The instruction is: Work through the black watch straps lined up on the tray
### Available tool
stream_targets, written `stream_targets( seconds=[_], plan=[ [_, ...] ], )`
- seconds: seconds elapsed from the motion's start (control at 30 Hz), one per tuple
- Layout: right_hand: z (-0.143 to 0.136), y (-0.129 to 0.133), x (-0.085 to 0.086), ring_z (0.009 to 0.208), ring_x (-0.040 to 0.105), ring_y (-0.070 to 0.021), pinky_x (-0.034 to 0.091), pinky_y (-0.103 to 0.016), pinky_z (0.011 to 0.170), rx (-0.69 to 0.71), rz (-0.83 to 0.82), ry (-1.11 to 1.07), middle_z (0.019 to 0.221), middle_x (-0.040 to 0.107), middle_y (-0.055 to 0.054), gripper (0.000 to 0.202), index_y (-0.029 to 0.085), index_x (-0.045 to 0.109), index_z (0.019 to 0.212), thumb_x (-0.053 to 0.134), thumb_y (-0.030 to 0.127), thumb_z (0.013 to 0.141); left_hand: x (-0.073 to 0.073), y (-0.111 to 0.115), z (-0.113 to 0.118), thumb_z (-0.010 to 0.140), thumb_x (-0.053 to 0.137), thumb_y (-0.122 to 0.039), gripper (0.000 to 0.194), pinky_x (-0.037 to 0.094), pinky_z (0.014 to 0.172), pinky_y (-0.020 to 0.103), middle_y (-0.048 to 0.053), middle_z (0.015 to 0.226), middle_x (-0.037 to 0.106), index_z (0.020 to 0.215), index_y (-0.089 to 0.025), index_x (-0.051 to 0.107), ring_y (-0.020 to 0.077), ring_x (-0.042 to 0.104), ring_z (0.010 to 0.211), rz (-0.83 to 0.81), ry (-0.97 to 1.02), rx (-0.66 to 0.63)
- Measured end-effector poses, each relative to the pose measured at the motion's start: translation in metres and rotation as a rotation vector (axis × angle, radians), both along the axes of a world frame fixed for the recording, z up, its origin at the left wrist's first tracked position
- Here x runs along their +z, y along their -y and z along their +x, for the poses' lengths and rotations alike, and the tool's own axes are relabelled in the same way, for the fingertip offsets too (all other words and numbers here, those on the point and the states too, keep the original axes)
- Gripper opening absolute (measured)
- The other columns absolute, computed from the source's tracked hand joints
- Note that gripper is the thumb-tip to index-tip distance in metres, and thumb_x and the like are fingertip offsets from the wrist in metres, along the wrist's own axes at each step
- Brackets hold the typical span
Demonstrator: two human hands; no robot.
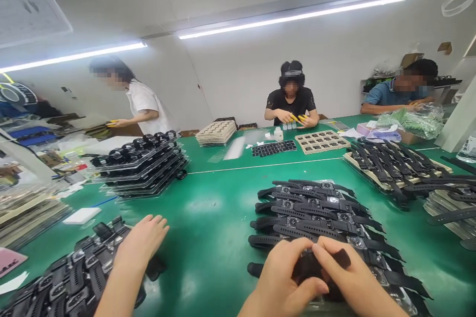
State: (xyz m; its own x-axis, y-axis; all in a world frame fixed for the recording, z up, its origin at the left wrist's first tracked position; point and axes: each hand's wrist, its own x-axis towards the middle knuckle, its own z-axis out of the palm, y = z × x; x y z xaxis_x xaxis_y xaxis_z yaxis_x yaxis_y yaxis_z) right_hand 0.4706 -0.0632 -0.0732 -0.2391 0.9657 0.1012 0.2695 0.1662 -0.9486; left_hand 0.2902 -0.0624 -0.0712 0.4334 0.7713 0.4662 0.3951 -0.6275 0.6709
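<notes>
My left hand (281, 277) and my right hand (353, 280) meet at the bottom centre, both closed around one black strap watch (339, 258). They hold it over the near end of a clear tray of black strap watches (316, 210) laid in rows on the green table (211, 237). My fingers hide most of the watch body. A third hand (141, 243), a co-worker's, reaches in from the bottom left and rests on a pile of black watches (70, 282).
A stack of trays with black watches (141, 165) stands at mid left, and more strap trays (394, 168) at the right. Three people sit or stand along the far edge, near cardboard trays (322, 141), a black tray (274, 148) and stacked trays (216, 132).
</notes>
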Motion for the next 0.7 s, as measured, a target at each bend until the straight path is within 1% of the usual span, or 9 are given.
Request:
stream_targets(
  seconds=[0.03,0.07,0.1,0.17,0.23,0.33,0.4,0.53,0.7],
  plan=[
    [0.0,0.002,-0.002,0.066,0.045,-0.0163,0.038,-0.028,0.063,-0.005,0.021,-0.006,0.065,0.042,0.004,0.049,0.023,0.039,0.064,0.046,0.056,0.099,-0.005,0.0,0.001,0.095,0.06,-0.055,0.038,0.046,0.066,0.03,0.006,0.083,0.072,0.103,-0.019,0.066,0.0198,0.06,0.071,0.105,-0.031,0.02],
    [-0.001,0.004,-0.003,0.066,0.044,-0.0161,0.037,-0.028,0.063,-0.001,0.037,-0.01,0.065,0.04,0.004,0.049,0.023,0.038,0.064,0.046,0.056,0.099,-0.009,0.0,0.002,0.097,0.057,-0.053,0.036,0.045,0.065,0.031,0.006,0.079,0.07,0.099,-0.019,0.067,0.0197,0.06,0.069,0.185,-0.057,0.035],
    [-0.001,0.007,-0.004,0.064,0.041,-0.0156,0.035,-0.028,0.061,0.015,0.042,-0.009,0.065,0.038,0.004,0.049,0.023,0.035,0.064,0.045,0.055,0.099,-0.013,0.001,0.003,0.099,0.054,-0.048,0.032,0.045,0.063,0.03,0.005,0.076,0.069,0.097,-0.019,0.067,0.0192,0.059,0.067,0.237,-0.073,0.04],
    [0.0,0.01,-0.004,0.063,0.035,-0.0146,0.031,-0.028,0.059,0.046,0.03,0.004,0.064,0.034,0.005,0.049,0.023,0.031,0.064,0.045,0.053,0.101,-0.015,0.002,0.004,0.101,0.055,-0.038,0.024,0.045,0.062,0.03,0.005,0.074,0.068,0.101,-0.018,0.068,0.0189,0.06,0.067,0.278,-0.057,0.039],
    [0.002,0.011,-0.002,0.063,0.033,-0.0143,0.029,-0.029,0.058,0.036,0.022,0.013,0.064,0.033,0.005,0.049,0.023,0.03,0.065,0.045,0.051,0.102,-0.014,0.002,0.004,0.099,0.059,-0.032,0.018,0.046,0.062,0.03,0.006,0.076,0.069,0.103,-0.017,0.069,0.0192,0.061,0.068,0.27,-0.006,0.028],
    [0.004,0.012,0.001,0.063,0.035,-0.0144,0.029,-0.029,0.059,0.016,-0.01,0.004,0.064,0.035,0.005,0.049,0.023,0.032,0.065,0.043,0.052,0.103,-0.009,0.003,0.002,0.094,0.067,-0.028,0.015,0.049,0.066,0.031,0.008,0.08,0.073,0.105,-0.018,0.071,0.0203,0.064,0.071,0.195,0.03,0.013],
    [0.004,0.012,0.002,0.062,0.038,-0.0146,0.03,-0.029,0.06,0.012,-0.046,-0.021,0.063,0.037,0.004,0.051,0.023,0.034,0.064,0.042,0.053,0.103,-0.007,0.003,0.002,0.093,0.07,-0.026,0.016,0.05,0.068,0.032,0.008,0.081,0.074,0.107,-0.018,0.072,0.0208,0.065,0.072,0.153,0.036,0.0],
    [0.001,0.013,0.004,0.061,0.044,-0.0152,0.035,-0.029,0.061,-0.012,-0.088,-0.083,0.061,0.043,0.003,0.053,0.023,0.039,0.061,0.044,0.056,0.102,-0.004,0.004,0.002,0.091,0.072,-0.022,0.017,0.052,0.07,0.032,0.008,0.083,0.077,0.108,-0.019,0.073,0.0207,0.066,0.073,0.125,0.081,-0.015],
    [0.0,0.015,0.004,0.061,0.046,-0.0153,0.037,-0.028,0.061,-0.046,-0.09,-0.124,0.059,0.047,0.003,0.054,0.022,0.042,0.059,0.046,0.055,0.102,-0.004,0.006,0.002,0.088,0.075,-0.02,0.012,0.053,0.071,0.029,0.006,0.083,0.078,0.1,-0.021,0.075,0.0193,0.067,0.073,0.11,0.118,0.002]
  ],
)
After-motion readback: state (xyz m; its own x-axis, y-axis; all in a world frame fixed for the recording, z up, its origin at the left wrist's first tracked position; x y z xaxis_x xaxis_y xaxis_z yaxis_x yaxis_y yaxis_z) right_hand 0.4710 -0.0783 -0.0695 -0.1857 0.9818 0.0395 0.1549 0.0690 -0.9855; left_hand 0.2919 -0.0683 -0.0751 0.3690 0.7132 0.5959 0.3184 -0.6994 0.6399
